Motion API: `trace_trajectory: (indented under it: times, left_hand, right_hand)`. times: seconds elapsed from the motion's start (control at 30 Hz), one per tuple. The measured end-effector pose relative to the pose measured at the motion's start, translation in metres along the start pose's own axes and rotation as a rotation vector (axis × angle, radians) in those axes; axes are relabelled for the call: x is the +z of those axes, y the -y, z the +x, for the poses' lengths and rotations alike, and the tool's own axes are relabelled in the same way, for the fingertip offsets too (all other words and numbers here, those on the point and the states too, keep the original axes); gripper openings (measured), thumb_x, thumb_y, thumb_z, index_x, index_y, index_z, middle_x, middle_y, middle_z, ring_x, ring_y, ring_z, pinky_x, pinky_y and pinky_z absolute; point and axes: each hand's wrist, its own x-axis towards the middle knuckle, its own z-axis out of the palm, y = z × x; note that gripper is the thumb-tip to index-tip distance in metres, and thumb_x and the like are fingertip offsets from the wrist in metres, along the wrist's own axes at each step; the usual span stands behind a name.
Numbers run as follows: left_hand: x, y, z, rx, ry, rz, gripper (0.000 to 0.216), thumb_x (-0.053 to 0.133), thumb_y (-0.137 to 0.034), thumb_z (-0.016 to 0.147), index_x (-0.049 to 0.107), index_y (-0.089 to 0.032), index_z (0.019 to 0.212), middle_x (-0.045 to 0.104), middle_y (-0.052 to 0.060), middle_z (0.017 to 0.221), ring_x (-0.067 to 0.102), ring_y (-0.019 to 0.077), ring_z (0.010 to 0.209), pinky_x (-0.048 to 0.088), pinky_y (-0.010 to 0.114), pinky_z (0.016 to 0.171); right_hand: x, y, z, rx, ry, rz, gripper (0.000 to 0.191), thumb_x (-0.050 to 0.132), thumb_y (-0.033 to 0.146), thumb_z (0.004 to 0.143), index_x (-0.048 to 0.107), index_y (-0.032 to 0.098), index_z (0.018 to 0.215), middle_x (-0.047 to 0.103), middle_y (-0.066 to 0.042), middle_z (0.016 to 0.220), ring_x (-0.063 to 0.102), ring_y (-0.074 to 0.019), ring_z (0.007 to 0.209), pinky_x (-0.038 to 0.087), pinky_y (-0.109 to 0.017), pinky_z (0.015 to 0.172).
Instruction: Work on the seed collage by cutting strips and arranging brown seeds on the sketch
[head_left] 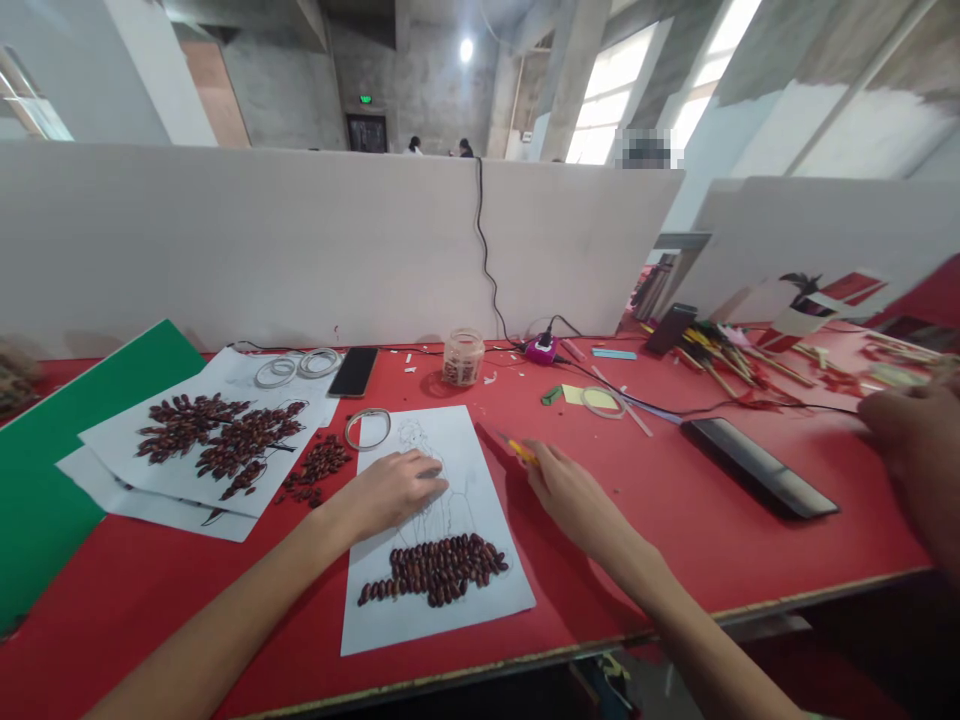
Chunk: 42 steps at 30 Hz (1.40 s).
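A white sheet of paper [480, 440] with a pencil drawing lies in front of me. Rows of dark red-brown beans [442, 565] cover the lower part of the drawing. My left hand [401, 488] rests on the sheet above these rows, fingers lying across the drawing; a small dark spot shows between them, too small to tell. Just right of the sheet, my right hand [559, 482] is closed around a yellow craft knife [519, 449], its tip pointing up and left. Loose beans [322, 462] lie in a pile left of the sheet.
Bean-covered drawings [172, 490] and a green board [45, 480] lie at left. Behind the sheet are tape rolls [368, 428], a phone [353, 372], a glass jar [463, 358] and a purple socket [541, 349]. A black device [757, 468] and another person's hand [911, 425] are at right.
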Motion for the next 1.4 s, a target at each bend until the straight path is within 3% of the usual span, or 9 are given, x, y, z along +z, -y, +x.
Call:
trace_trajectory:
  times: [0.13,0.33,0.47,0.7,1.17,1.4]
  left_hand:
    - [0.009,0.004,-0.008,-0.032,-0.051,-0.080,0.022,0.052,-0.019,0.103,0.069,-0.021,0.117,0.068,0.008,0.126,0.062,0.0244,0.116,0.054,0.042,0.096]
    - [0.014,0.003,-0.014,-0.061,-0.072,-0.124,0.026,0.050,-0.018,0.102,0.069,-0.021,0.121,0.067,0.008,0.132,0.060,0.0246,0.120,0.052,0.044,0.099]
    - [0.013,0.001,-0.013,-0.076,-0.054,-0.115,0.030,0.048,-0.013,0.102,0.067,-0.021,0.124,0.066,0.007,0.135,0.059,0.0242,0.123,0.051,0.044,0.101]
    - [0.010,0.000,-0.011,-0.082,-0.016,-0.102,0.044,0.046,0.002,0.094,0.066,-0.023,0.123,0.066,0.006,0.134,0.059,0.0233,0.122,0.051,0.043,0.100]
    - [0.013,0.002,-0.009,-0.086,-0.007,-0.105,0.043,0.048,0.001,0.094,0.068,-0.023,0.123,0.067,0.005,0.133,0.059,0.0232,0.121,0.052,0.042,0.100]
    - [0.009,0.000,-0.009,-0.087,-0.008,-0.120,0.043,0.047,0.001,0.094,0.068,-0.022,0.123,0.067,0.005,0.133,0.059,0.0229,0.122,0.051,0.041,0.100]
  right_hand:
    - [-0.018,0.010,-0.018,0.097,0.000,0.291,0.041,0.028,0.035,0.105,0.053,0.022,0.134,0.071,-0.005,0.085,0.068,-0.0218,0.073,0.049,-0.031,0.065]
    - [-0.012,0.030,-0.043,-0.035,0.145,0.435,0.041,0.047,0.041,0.100,0.056,0.023,0.135,0.076,-0.010,0.106,0.073,-0.0249,0.090,0.054,-0.034,0.075]
    - [-0.006,0.037,-0.045,-0.061,0.120,0.415,0.033,0.047,0.034,0.099,0.065,0.024,0.124,0.076,-0.010,0.112,0.073,-0.0255,0.098,0.054,-0.034,0.080]
    - [-0.003,0.040,-0.051,-0.064,0.124,0.373,0.039,0.045,0.037,0.101,0.067,0.021,0.128,0.077,-0.010,0.108,0.073,-0.0242,0.088,0.053,-0.032,0.075]
    - [0.001,0.044,-0.052,-0.043,0.165,0.355,0.036,0.044,0.032,0.099,0.072,0.021,0.119,0.077,-0.009,0.088,0.070,-0.0221,0.071,0.050,-0.030,0.066]
    - [-0.005,0.045,-0.049,-0.063,0.168,0.363,0.037,0.045,0.031,0.099,0.072,0.022,0.122,0.078,-0.008,0.095,0.070,-0.0215,0.075,0.049,-0.028,0.067]
